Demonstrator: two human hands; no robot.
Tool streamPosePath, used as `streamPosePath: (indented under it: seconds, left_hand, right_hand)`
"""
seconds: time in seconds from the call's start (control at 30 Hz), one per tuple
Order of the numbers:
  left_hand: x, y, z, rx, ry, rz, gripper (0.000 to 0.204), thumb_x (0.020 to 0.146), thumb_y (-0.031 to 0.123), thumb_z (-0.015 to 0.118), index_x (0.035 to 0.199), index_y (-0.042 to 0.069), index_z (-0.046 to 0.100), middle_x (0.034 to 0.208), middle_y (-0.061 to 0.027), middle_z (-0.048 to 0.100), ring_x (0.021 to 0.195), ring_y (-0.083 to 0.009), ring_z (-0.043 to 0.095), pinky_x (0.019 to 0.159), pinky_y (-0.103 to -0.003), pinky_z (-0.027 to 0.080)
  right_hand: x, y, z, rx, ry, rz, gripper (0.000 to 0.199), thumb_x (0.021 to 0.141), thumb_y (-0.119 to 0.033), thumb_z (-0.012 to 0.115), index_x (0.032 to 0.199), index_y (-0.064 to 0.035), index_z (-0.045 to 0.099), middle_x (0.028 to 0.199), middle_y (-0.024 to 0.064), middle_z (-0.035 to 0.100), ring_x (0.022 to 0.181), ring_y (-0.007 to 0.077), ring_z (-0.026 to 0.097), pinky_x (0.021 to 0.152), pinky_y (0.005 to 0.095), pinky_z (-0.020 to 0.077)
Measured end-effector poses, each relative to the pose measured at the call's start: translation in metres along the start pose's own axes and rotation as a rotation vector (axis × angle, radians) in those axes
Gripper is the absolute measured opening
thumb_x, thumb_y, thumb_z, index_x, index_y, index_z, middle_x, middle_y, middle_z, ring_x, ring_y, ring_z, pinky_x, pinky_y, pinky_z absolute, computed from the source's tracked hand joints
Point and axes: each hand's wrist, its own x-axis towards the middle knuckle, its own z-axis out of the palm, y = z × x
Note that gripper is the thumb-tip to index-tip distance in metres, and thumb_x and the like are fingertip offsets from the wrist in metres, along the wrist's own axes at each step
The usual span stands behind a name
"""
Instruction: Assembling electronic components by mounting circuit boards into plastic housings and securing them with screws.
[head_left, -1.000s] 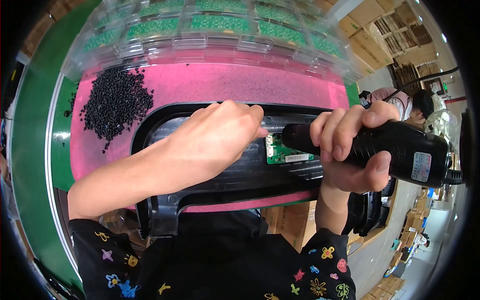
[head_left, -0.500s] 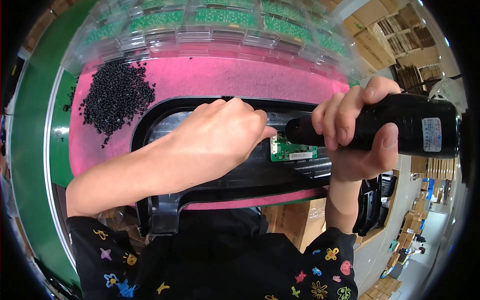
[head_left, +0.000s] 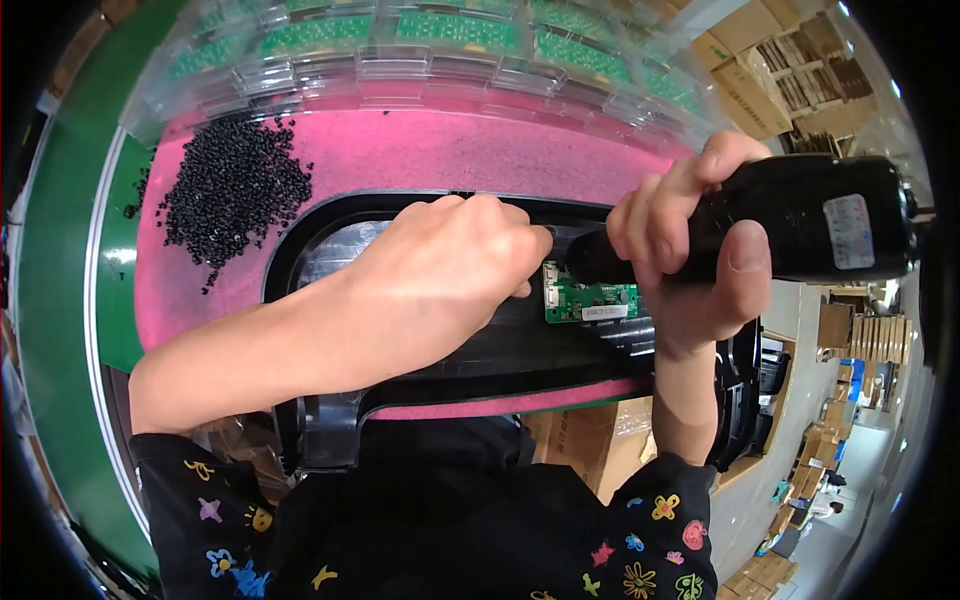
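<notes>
My right hand [head_left: 690, 260] is wrapped round a black electric screwdriver [head_left: 800, 220]. The tool's narrow front end reaches over a small green circuit board [head_left: 590, 300] with white connectors; its tip is hidden. This board lies inside a long black plastic housing [head_left: 500, 365] with a raised rim. Just left of the board, my left hand [head_left: 450, 260] hovers over the housing, fingers curled in and thumb close to the forefinger. Whatever those fingers may hold is out of sight.
A heap of small black screws [head_left: 235, 185] lies on the pink mat [head_left: 430, 150] at the far left. Clear plastic trays [head_left: 450, 65] of green boards line the back. Below the mat are a cardboard box [head_left: 600, 445] and, to the right, black plastic parts [head_left: 738, 400].
My left thumb has drawn back from the board's edge and tucked in. My right hand and the screwdriver have shifted slightly left, with the tool's rear end higher in view.
</notes>
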Motion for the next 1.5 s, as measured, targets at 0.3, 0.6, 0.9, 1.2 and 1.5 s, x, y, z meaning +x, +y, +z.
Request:
streamPosePath:
  seconds: [0.3, 0.6, 0.9, 1.2, 1.5]
  left_hand:
    - [0.002, 0.001, 0.004, 0.044, 0.047, 0.028, 0.013, 0.086, 0.011, 0.065, 0.090, -0.001, 0.062, 0.083, -0.0172, 0.063, 0.079, -0.0394, 0.062, 0.066, -0.047, 0.050]
    - [0.002, 0.003, 0.001, 0.055, -0.006, 0.032, 0.013, 0.087, 0.013, 0.065, 0.090, 0.001, 0.063, 0.085, -0.0144, 0.064, 0.080, -0.0355, 0.064, 0.064, -0.044, 0.051]
    - [0.007, 0.004, 0.004, -0.007, 0.134, 0.372, 0.020, 0.083, 0.014, 0.070, 0.093, 0.002, 0.057, 0.081, -0.0092, 0.059, 0.072, -0.0315, 0.061, 0.059, -0.039, 0.050]
    - [0.003, 0.004, 0.002, 0.091, 0.056, 0.257, 0.011, 0.082, 0.014, 0.071, 0.085, 0.004, 0.067, 0.074, -0.0081, 0.063, 0.067, -0.0292, 0.063, 0.054, -0.039, 0.049]
    - [0.003, 0.007, 0.007, 0.106, 0.128, 0.063, 0.023, 0.088, 0.016, 0.066, 0.073, 0.001, 0.057, 0.069, -0.0124, 0.057, 0.066, -0.0339, 0.060, 0.053, -0.042, 0.046]
  right_hand:
    - [0.014, 0.002, -0.004, 0.110, -0.241, 0.064, 0.043, 0.089, -0.041, 0.060, 0.105, -0.0044, 0.045, 0.059, 0.0013, 0.043, 0.043, 0.0107, 0.039, 0.043, 0.0257, 0.0342]
    - [-0.012, -0.016, -0.009, 0.312, -0.038, -0.150, 0.042, 0.092, -0.044, 0.057, 0.108, -0.0064, 0.045, 0.065, -0.0008, 0.048, 0.047, 0.0105, 0.044, 0.053, 0.0291, 0.0398]
    - [-0.025, -0.054, -0.003, 0.381, 0.015, -0.309, 0.041, 0.089, -0.040, 0.063, 0.107, -0.0068, 0.047, 0.068, -0.0015, 0.053, 0.049, 0.0078, 0.050, 0.053, 0.0254, 0.0414]
    - [-0.030, -0.042, -0.010, 0.234, -0.151, -0.151, 0.045, 0.091, -0.044, 0.060, 0.111, -0.0073, 0.043, 0.068, 0.0007, 0.053, 0.048, 0.0108, 0.048, 0.053, 0.0290, 0.0444]
    - [-0.038, -0.028, 0.004, 0.093, 0.016, -0.041, 0.046, 0.088, -0.045, 0.063, 0.106, -0.0085, 0.040, 0.064, 0.0005, 0.050, 0.044, 0.0113, 0.045, 0.049, 0.0287, 0.0421]
